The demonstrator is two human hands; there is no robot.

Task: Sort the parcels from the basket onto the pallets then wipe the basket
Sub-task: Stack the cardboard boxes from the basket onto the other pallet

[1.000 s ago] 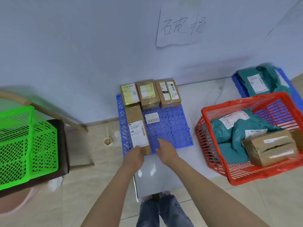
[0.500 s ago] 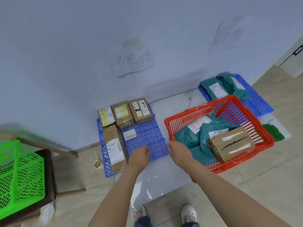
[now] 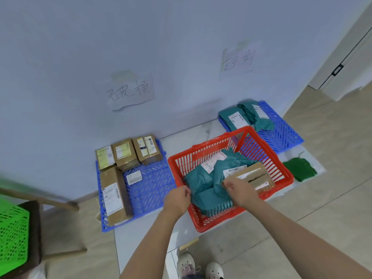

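Both of your hands are now reaching over the red basket (image 3: 280, 174), where half a second ago they were hovering short of its near rim and a second ago they were down at the left pallet (image 3: 153, 190).

Going left to right: a green basket (image 3: 13, 234) is sitting on a dark stool at the lower left edge of the frame. Just right of it, the left pallet is lying against the wall, carrying three small brown boxes (image 3: 125, 154) in a row along its far edge, a long brown box (image 3: 114, 196) along its left side and a loose white label (image 3: 133, 177) near the middle. A handwritten paper sign (image 3: 130, 91) is hanging on the wall above it.

At the centre of the frame, your left hand (image 3: 178, 200) is hovering at the basket's near left rim with its fingers curled; you are holding nothing there that can be seen. Your right hand (image 3: 240, 191) is lying inside the basket, fingers curled over the teal bags (image 3: 203, 182) beside the brown carton (image 3: 255, 177); whether it is gripping one, you cannot tell from this view. The two hands are apart.

Farther right, a second paper sign (image 3: 239, 61) is hanging above the right pallet (image 3: 281, 133), which is holding more teal bags (image 3: 237, 119). A green cloth (image 3: 300, 169) is lying on the floor just right of the red basket.
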